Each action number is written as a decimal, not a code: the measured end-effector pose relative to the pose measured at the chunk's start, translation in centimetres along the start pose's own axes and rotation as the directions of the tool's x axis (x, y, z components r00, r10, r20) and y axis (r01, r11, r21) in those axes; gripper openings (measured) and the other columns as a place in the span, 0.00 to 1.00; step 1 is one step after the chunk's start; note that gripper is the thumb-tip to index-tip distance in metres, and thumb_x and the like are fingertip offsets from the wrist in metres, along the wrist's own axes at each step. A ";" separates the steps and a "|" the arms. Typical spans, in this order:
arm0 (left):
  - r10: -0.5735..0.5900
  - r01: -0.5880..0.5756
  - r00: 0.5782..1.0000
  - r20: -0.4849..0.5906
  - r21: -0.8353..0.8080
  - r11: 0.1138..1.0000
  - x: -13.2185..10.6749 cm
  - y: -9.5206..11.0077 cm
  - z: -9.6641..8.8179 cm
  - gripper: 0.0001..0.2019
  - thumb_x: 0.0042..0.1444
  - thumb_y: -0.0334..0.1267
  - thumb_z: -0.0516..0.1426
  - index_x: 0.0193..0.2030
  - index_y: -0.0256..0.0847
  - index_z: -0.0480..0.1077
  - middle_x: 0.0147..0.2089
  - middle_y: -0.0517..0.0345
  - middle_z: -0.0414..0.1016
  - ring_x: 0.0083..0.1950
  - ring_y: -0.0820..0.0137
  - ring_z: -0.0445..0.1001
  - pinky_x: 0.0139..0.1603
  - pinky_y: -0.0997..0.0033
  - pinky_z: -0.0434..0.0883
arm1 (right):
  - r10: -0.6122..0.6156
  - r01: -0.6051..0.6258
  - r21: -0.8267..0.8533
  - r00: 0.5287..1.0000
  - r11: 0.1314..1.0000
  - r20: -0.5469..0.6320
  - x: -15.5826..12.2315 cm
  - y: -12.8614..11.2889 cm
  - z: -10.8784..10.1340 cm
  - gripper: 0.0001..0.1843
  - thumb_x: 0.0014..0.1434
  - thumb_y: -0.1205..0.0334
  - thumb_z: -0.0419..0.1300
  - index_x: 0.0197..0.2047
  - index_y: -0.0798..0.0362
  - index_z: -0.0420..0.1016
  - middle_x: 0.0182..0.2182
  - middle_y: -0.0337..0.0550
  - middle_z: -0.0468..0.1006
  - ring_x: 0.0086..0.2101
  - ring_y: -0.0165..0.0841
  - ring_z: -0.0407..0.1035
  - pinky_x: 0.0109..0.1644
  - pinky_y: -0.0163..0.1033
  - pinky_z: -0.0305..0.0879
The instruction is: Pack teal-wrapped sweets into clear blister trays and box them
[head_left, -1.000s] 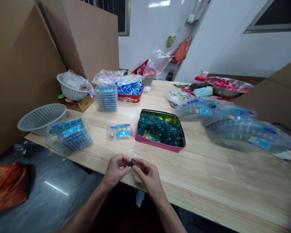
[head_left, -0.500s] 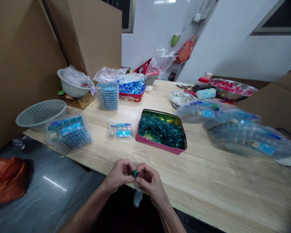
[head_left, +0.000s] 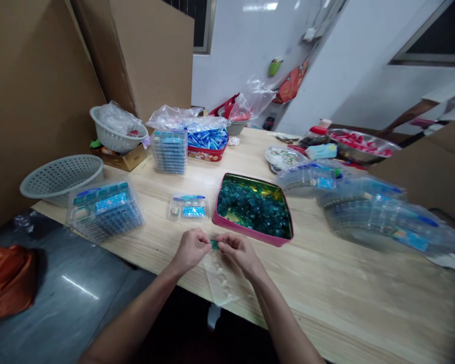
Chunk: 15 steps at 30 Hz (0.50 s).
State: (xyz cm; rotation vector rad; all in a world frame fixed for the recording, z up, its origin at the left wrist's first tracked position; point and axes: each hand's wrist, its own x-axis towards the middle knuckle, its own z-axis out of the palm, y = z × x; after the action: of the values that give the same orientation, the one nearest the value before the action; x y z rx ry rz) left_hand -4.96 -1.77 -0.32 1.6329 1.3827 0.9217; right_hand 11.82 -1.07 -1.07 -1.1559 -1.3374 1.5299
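Observation:
My left hand [head_left: 191, 248] and my right hand [head_left: 240, 251] meet over the near part of the wooden table [head_left: 326, 273], both pinched on a small teal piece [head_left: 214, 244] between their fingertips. A clear plastic bag [head_left: 220, 275] lies under my hands and hangs over the table edge. Just beyond them stands a pink tin [head_left: 253, 209] full of teal pieces. A small clear packed case [head_left: 188, 207] lies to the left of the tin.
A stack of clear cases [head_left: 105, 210] sits at the near left, another stack [head_left: 170, 150] farther back. Grey baskets [head_left: 60, 174] stand at the left edge. Bagged cases [head_left: 375, 210] pile at the right. A red tray of blue items [head_left: 207, 139] and a metal bowl [head_left: 358, 144] are at the back.
Both hands have moved forward, away from the table edge toward the tin, still pinching the teal piece. The clear bag now shows under them.

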 end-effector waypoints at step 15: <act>0.178 -0.111 0.980 -0.090 0.498 0.860 -1.1 -1.2 2.0 0.10 0.47 0.24 0.53 0.35 0.38 0.70 0.38 0.52 0.71 0.44 0.62 0.66 0.46 0.61 0.65 | -0.231 0.196 -0.662 0.972 0.724 0.035 1.4 1.7 0.8 0.11 0.50 0.74 0.55 0.32 0.55 0.78 0.30 0.44 0.77 0.32 0.33 0.69 0.39 0.35 0.62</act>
State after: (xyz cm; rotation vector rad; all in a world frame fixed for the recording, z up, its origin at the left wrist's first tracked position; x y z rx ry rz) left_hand -3.84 -3.00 -2.28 2.1122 1.7060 0.8138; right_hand 10.65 -0.22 -2.92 -1.3775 -1.9907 0.8469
